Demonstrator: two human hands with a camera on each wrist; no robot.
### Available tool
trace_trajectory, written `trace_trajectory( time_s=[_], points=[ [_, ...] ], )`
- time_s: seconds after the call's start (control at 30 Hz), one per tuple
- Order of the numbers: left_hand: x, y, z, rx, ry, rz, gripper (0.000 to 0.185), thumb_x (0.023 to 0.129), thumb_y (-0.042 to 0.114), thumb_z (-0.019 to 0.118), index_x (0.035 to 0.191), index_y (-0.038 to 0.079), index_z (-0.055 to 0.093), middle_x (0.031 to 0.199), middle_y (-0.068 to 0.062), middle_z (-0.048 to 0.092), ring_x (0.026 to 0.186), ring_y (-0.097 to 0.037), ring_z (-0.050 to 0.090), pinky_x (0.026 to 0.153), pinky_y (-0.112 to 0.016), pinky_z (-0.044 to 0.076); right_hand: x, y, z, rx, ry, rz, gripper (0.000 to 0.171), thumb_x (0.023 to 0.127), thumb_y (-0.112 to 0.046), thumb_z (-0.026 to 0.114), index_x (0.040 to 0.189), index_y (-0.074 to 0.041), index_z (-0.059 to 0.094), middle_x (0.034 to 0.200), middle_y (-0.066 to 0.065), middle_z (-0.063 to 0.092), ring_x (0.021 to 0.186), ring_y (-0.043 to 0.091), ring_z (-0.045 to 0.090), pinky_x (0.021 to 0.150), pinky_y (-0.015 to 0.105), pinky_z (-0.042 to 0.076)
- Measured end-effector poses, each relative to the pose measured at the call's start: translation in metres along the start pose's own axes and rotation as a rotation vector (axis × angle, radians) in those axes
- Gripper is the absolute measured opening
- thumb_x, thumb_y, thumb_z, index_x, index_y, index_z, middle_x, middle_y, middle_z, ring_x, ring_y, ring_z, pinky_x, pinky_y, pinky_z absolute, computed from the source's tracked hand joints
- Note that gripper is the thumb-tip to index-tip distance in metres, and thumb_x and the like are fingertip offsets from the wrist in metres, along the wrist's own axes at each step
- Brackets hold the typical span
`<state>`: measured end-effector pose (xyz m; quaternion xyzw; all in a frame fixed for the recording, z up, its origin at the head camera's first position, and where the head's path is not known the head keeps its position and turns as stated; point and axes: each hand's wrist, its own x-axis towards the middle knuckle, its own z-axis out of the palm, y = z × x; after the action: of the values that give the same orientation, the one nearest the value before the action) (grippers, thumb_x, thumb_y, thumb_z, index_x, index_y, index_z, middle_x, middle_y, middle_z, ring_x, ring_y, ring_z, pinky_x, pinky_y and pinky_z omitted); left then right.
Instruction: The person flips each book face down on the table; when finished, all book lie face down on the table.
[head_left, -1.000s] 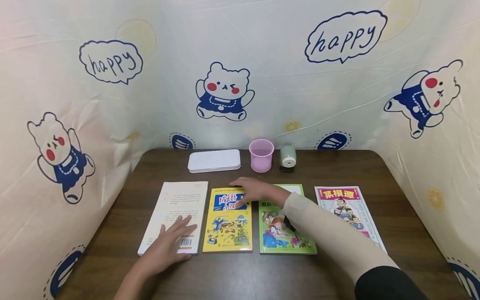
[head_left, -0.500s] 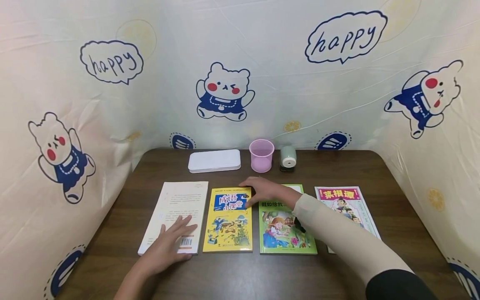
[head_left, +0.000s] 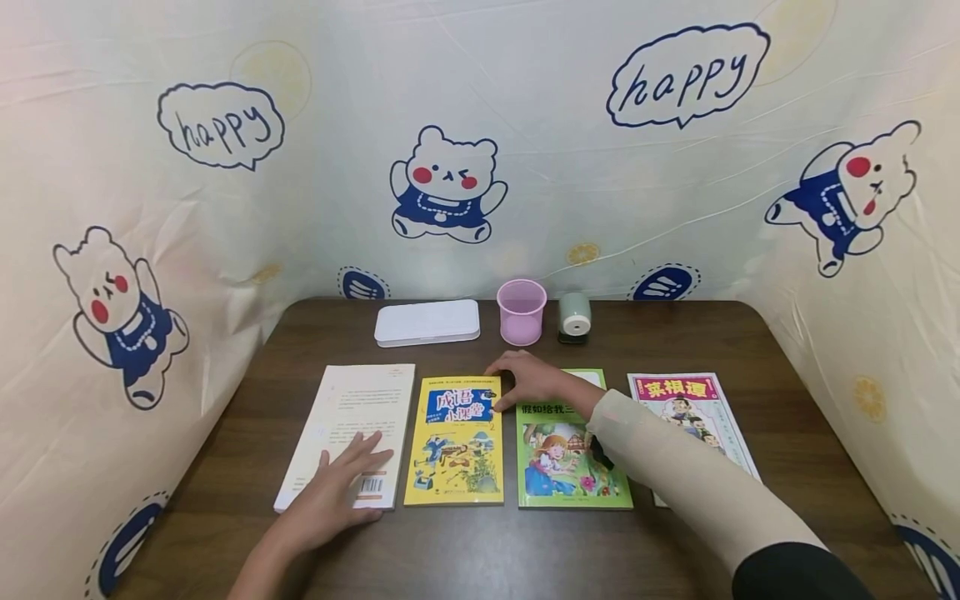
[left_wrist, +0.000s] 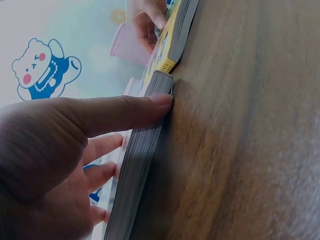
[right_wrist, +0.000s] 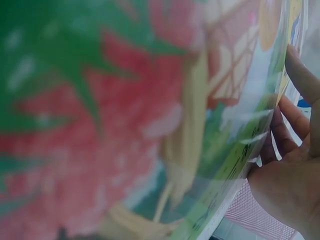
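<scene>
Four books lie side by side, which I describe as several in a row. My left hand (head_left: 333, 487) rests on the lower part of the white book (head_left: 363, 396), fingers spread; the left wrist view shows the straight thumb (left_wrist: 125, 112) against its page edge. At the upper right corner of the yellow book (head_left: 453, 462) is my right hand (head_left: 528, 379), its fingertips touching near the top and right edges. My right forearm crosses over the green book (head_left: 555, 467) and partly covers the pink-and-white book (head_left: 693, 412) at the far right.
Along the back of the brown table (head_left: 450, 550) stand a flat white case (head_left: 427, 322), a pink cup (head_left: 521, 312) and a small pale green device (head_left: 575, 312). A patterned cloth (head_left: 555, 167) hangs behind and on both sides.
My right hand has shifted right, from over the yellow book's title to its upper right corner, uncovering the title. The left hand and the books look unmoved.
</scene>
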<state>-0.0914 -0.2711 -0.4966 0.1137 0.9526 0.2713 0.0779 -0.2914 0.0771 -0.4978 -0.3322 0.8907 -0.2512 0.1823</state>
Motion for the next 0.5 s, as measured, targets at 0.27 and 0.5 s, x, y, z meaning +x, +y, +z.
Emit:
trace_trajectory(
  time_s=[0.27,0.5],
  points=[
    [0.0,0.006,0.004,0.056,0.03,-0.007,0.082,0.07,0.044,0.094,0.141,0.016,0.064,0.162,-0.011,0.042,0.153,-0.045,0.024,0.113,-0.082,0.007,0.0,0.0,0.001,0.024,-0.01,0.024,0.062,0.086,-0.037,0.085,0.14,-0.018,0.062,0.138,0.003,0.057,0.132,0.025,0.046,0.114,0.043,0.041],
    [0.003,0.018,0.01,0.096,0.044,-0.06,0.082,0.072,0.057,0.089,0.139,0.017,0.065,0.163,-0.014,0.04,0.155,-0.046,0.02,0.112,-0.083,0.008,0.002,0.001,0.001,0.049,-0.014,0.036,0.061,0.086,-0.035,0.086,0.139,-0.018,0.062,0.136,0.001,0.058,0.13,0.024,0.045,0.114,0.043,0.041]
  ],
)
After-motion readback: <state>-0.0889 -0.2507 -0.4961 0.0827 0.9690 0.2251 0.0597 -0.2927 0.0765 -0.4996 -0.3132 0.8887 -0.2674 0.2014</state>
